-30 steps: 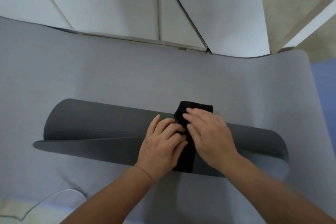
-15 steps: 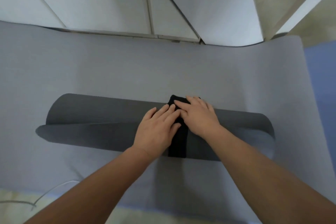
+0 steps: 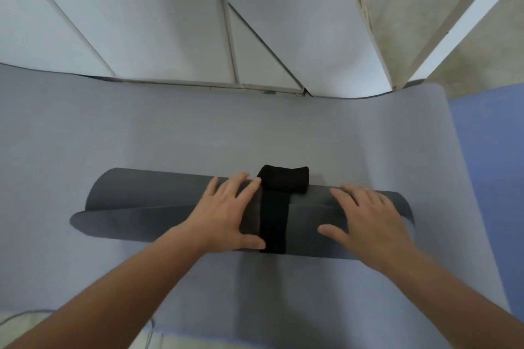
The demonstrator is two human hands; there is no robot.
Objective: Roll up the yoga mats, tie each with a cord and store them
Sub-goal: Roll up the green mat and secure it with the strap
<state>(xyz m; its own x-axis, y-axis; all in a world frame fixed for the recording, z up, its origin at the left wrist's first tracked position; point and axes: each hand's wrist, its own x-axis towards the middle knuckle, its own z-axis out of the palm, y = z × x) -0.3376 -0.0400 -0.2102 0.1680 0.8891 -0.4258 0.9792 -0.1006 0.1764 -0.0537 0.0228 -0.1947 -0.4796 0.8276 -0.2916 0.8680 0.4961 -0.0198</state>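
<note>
the rolled dark mat (image 3: 170, 201) lies across the middle of the flat grey mat (image 3: 141, 136), its long axis left to right along that mat's far edge. the left hand (image 3: 226, 212) is spread flat on the roll, just beside the black cord (image 3: 273, 221). the right hand (image 3: 368, 218) is spread flat near the roll's right end. the mat is probably light, soft, springy foam, best gripped either side of the cord.

Hands (image 3: 226, 214) — flat on rolled mat (image 3: 147, 195)
</note>
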